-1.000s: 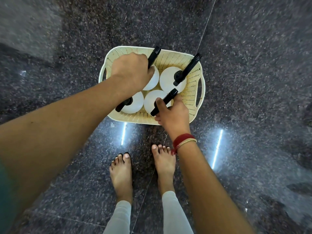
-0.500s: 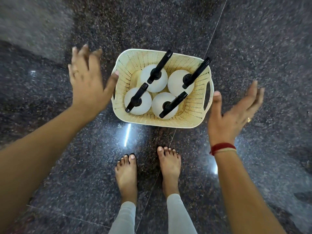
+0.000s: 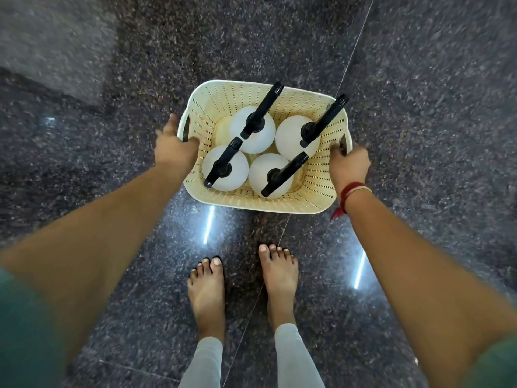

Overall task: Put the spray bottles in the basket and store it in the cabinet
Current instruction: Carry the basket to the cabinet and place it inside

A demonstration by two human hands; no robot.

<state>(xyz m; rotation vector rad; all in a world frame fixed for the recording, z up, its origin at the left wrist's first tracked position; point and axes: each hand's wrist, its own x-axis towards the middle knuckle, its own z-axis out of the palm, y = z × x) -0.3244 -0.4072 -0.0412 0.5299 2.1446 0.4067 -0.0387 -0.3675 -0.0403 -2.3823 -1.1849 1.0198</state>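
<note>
A cream perforated basket [image 3: 305, 197] sits on the dark granite floor in front of my feet. Inside it stand several white spray bottles [image 3: 225, 168] with black trigger heads, all upright. My left hand [image 3: 174, 148] grips the basket's left handle, fingers curled over the rim. My right hand [image 3: 349, 165] grips the right handle; a red thread and a bangle circle that wrist. No cabinet is in view.
My bare feet [image 3: 279, 278] stand just behind the basket on polished speckled granite [image 3: 419, 107] with light reflections. A paler grey slab [image 3: 50, 46] lies at the top left. A thin floor joint runs diagonally under the basket.
A second ago both hands were on the bottles inside the basket. They then lifted away with fingers spread, and now each has closed on a basket handle.
</note>
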